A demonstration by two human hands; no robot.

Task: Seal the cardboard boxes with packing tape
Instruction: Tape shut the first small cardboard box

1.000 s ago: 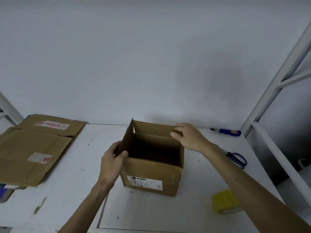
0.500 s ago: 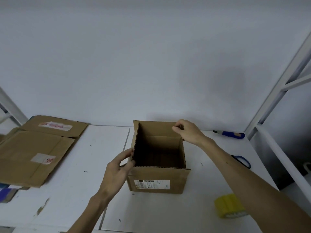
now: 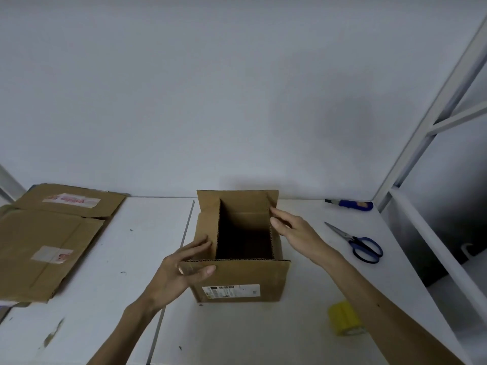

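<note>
At far left I see flattened cardboard (image 3: 50, 241) lying on the white table (image 3: 105, 325), well apart from the work. My left hand (image 3: 181, 272) straddles the near-left corner of the cardboard box (image 3: 237, 280). Its fingers (image 3: 199, 245) are nearly straight against the left flap and the thumb is laid across the front flap, with nothing curled round. The box stands upright mid-table, mouth up, flaps raised, labelled face toward me. Its opening runs longer from near to far. The inside is dark, and I cannot tell what it holds. My right hand (image 3: 297, 233) reaches in with straight, close-set fingers (image 3: 276, 222) touching the right flap's edge. Beyond it lie scissors (image 3: 361, 246) and a blue-handled tool (image 3: 350, 204). The yellow tape roll (image 3: 345, 320) sits near the box's near-right corner, apart from both hands.
</note>
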